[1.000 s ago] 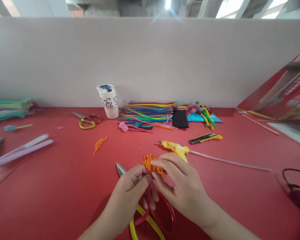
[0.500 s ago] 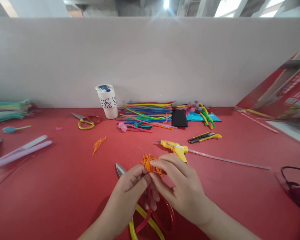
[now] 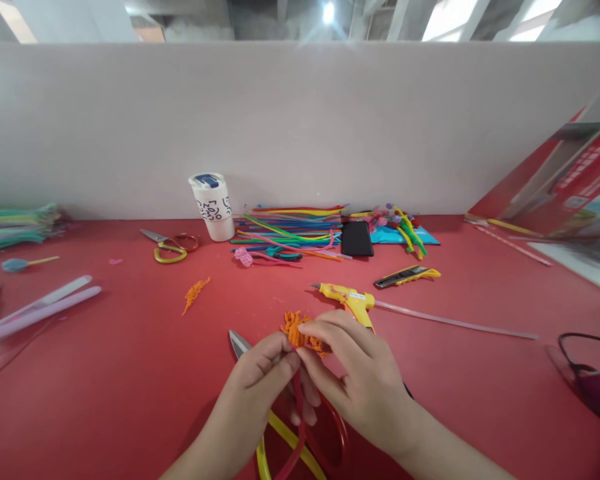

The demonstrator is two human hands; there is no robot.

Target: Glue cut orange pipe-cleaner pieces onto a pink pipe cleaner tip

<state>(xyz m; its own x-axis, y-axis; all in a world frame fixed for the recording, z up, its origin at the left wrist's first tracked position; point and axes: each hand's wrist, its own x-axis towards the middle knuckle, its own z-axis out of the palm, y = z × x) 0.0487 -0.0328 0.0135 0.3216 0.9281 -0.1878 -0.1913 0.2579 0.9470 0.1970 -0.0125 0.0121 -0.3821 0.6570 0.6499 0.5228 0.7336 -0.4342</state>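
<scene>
My left hand (image 3: 263, 380) pinches a red pipe cleaner (image 3: 299, 407) close to its top, and the rest of it curves down towards me. At that top sits a frilly orange pipe-cleaner flower (image 3: 295, 328). The fingers of my right hand (image 3: 355, 380) are closed on the flower's right side, hiding part of it. Beneath both hands lies a large pair of scissors (image 3: 284, 427) with yellow and red handles, its blades pointing up and left. Just beyond my right hand rests a yellow glue gun (image 3: 347, 299) with a long clear glue stick in it.
Several coloured pipe cleaners (image 3: 290, 223) lie along the back wall beside a white cup (image 3: 213, 208) and a black phone (image 3: 357, 239). Smaller scissors (image 3: 167, 245), a loose orange frilly piece (image 3: 196, 295) and a utility knife (image 3: 406, 276) lie on the red table (image 3: 145, 373).
Both hands keep their hold on the flower and pipe cleaner, with only slight finger movement. The whole view has shifted a little.
</scene>
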